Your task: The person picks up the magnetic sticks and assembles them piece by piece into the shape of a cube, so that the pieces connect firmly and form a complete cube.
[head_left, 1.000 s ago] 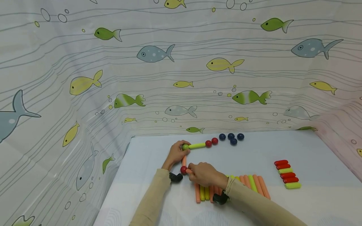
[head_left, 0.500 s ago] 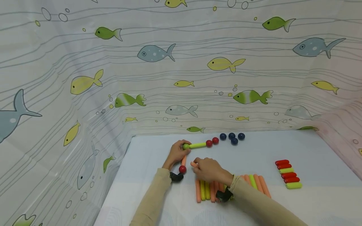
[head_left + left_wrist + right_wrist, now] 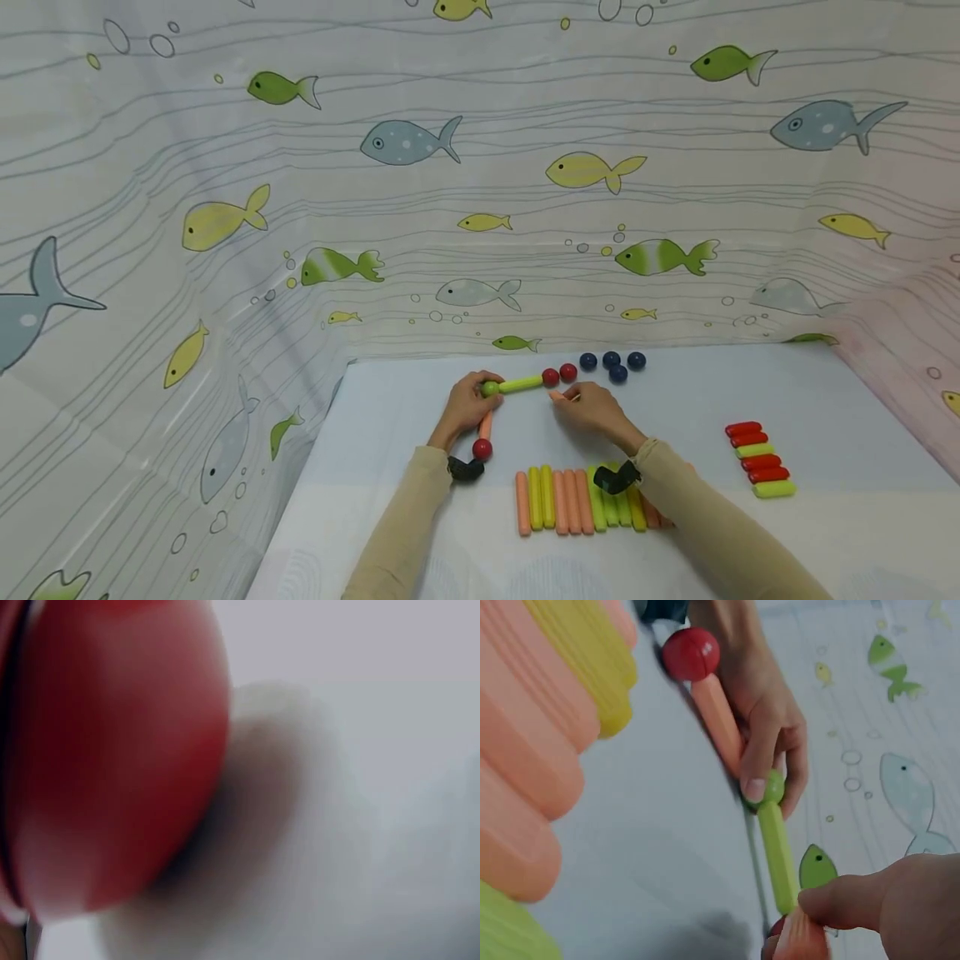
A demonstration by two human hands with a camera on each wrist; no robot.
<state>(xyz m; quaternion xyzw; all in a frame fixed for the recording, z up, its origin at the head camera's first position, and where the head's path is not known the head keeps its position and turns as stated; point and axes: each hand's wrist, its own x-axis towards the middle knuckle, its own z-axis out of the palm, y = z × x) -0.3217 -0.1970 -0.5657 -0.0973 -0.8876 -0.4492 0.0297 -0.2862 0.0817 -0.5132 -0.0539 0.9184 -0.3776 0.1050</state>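
Observation:
My left hand holds a light green ball between thumb and fingers. A lime stick runs right from that ball to a red ball. An orange stick runs from it toward me, ending in another red ball; that red ball fills the left of the left wrist view. My right hand pinches an orange stick near the far red ball, which is mostly hidden in the right wrist view. Whether stick and ball touch, I cannot tell.
A loose red ball and several dark blue balls lie at the back. A row of orange, yellow and lime sticks lies in front, partly under my right forearm. Short red and lime sticks lie at right.
My right hand has pulled the orange stick away from the near red ball and carried it back and right to the far red ball. My left hand has stayed on the green ball.

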